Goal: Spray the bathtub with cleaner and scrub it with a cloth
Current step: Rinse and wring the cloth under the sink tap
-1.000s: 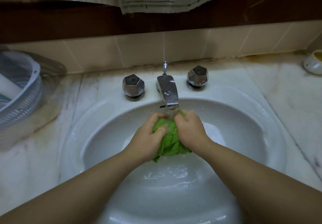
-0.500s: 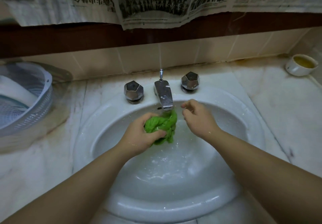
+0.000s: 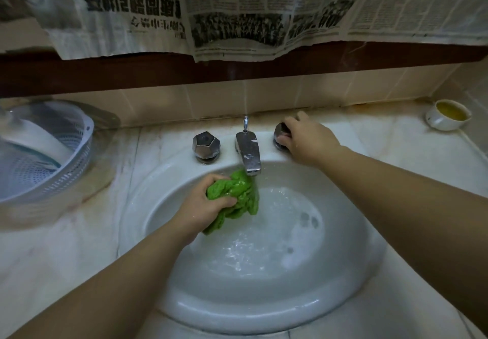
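Observation:
A wet green cloth (image 3: 239, 196) is bunched in my left hand (image 3: 204, 206), which grips it inside the white sink basin (image 3: 264, 309), just under the chrome faucet spout (image 3: 248, 154). Water lies pooled and rippling in the basin. My right hand (image 3: 307, 138) is up at the back of the sink, its fingers curled round the right chrome tap knob (image 3: 280, 132), most of which it hides. The left tap knob (image 3: 206, 145) stands free. No bathtub and no spray bottle show.
A white perforated plastic basket (image 3: 50, 154) sits on the marble counter (image 3: 66, 246) at the left. A small white cup of yellow liquid (image 3: 447, 114) stands at the back right corner. Newspaper sheets (image 3: 237, 8) hang over the wall above the tiles.
My right hand let go of the cloth and moved up and right onto the right tap knob. My left hand keeps the cloth under the spout. The view tilted up.

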Motion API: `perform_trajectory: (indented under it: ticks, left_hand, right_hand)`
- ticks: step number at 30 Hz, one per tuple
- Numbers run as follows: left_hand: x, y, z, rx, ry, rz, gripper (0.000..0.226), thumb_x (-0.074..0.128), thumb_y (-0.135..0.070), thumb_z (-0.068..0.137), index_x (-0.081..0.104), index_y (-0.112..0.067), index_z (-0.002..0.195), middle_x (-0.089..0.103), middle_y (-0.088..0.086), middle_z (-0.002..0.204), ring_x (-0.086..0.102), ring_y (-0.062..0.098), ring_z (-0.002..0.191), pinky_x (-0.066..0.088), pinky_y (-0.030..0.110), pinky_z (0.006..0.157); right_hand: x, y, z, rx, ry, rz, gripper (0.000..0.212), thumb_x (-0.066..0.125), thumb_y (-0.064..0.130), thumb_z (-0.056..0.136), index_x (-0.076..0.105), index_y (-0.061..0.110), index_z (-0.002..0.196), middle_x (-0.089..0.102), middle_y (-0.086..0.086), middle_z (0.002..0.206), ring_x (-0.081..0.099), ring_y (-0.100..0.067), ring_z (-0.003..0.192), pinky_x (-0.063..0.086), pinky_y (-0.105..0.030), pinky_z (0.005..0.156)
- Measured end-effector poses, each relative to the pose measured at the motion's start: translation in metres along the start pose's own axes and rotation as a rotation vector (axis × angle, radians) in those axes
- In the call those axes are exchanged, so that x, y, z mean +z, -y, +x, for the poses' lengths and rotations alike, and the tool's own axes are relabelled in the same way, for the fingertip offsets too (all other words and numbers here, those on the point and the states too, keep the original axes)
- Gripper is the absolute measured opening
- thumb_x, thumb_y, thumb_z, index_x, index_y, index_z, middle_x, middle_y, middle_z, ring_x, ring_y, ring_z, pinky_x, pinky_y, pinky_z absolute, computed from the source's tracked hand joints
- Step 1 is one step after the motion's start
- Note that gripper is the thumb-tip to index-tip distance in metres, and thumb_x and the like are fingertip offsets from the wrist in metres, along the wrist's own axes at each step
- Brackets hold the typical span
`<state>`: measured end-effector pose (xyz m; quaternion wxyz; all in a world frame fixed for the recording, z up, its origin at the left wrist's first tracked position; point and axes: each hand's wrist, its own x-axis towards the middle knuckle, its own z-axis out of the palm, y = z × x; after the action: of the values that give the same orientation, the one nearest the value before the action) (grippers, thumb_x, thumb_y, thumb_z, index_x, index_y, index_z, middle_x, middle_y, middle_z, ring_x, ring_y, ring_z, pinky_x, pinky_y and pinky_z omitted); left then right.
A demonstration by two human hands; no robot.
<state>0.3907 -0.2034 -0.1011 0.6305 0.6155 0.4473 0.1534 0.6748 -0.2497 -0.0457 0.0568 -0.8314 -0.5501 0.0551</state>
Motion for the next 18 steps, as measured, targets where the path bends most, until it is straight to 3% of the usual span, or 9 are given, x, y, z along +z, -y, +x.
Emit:
perform_trajectory:
  ticks: [5,9,14,18]
  left_hand:
    - [0.008,0.005,0.000,0.030,0.017,0.037,0.037,0.084,-0.007,0.081,0.069,-0.034,0.101,0.076,-0.002,0.087,0.072,0.019,0.075,0.056,0.033,0.064]
    - [0.009,0.008,0.002,0.088,0.022,0.104,0.041,0.084,-0.007,0.082,0.068,-0.041,0.098,0.076,0.001,0.088,0.071,0.020,0.073,0.059,0.042,0.069]
    - [0.008,-0.001,0.000,0.129,0.026,0.145,0.036,0.081,-0.006,0.083,0.066,-0.030,0.105,0.074,0.008,0.085,0.067,0.023,0.064,0.056,0.041,0.060]
    - [0.004,-0.010,-0.007,0.141,0.008,0.164,0.036,0.080,-0.006,0.084,0.065,-0.027,0.108,0.072,0.003,0.076,0.061,0.017,0.054,0.049,0.030,0.051]
  right_hand:
    - [-0.006,0.011,0.013,0.069,-0.003,0.038,0.033,0.055,0.043,0.100,0.042,0.014,0.106,0.056,-0.014,0.112,0.051,-0.032,0.091,0.035,-0.036,0.070]
    - [-0.002,0.019,0.015,0.167,-0.072,0.119,0.029,0.059,0.034,0.098,0.042,0.011,0.100,0.060,-0.016,0.107,0.044,-0.029,0.083,0.033,-0.035,0.067]
    - [0.007,0.026,0.014,0.241,-0.143,0.181,0.033,0.061,0.034,0.097,0.050,0.006,0.110,0.060,-0.017,0.111,0.056,-0.035,0.091,0.036,-0.035,0.068]
    - [0.002,0.029,0.006,0.258,-0.074,0.111,0.043,0.056,0.045,0.101,0.049,0.010,0.125,0.049,-0.016,0.125,0.057,-0.040,0.107,0.041,-0.040,0.072]
